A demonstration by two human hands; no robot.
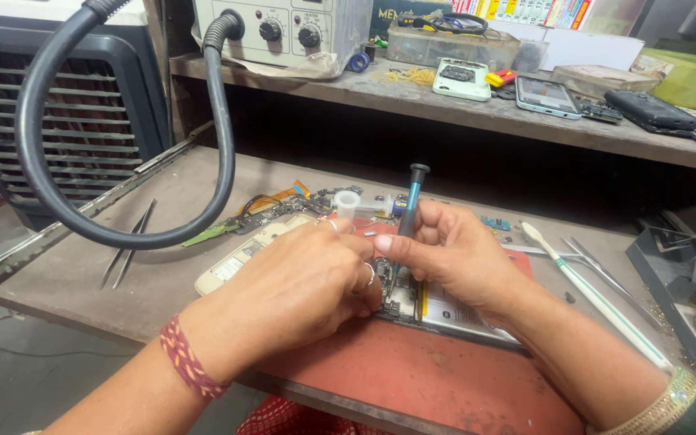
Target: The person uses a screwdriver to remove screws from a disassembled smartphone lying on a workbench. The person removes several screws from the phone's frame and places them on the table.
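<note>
The right hand (453,254) has its grip pinched on a slim black screwdriver (408,213), held nearly upright with its tip down in the opened phone (445,310). The left hand (304,286) has its grip pressed closed on that phone's left end, steadying it. The phone lies on a red mat (412,379) on the tabletop (82,274); tweezers (126,246) lie well left of the phone, a white brush (598,302) just right of it

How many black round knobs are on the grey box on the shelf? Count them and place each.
2. One black round knob sits left on the grey box's front, the other right beside it. The box's top is cropped, so more may be hidden.
</note>
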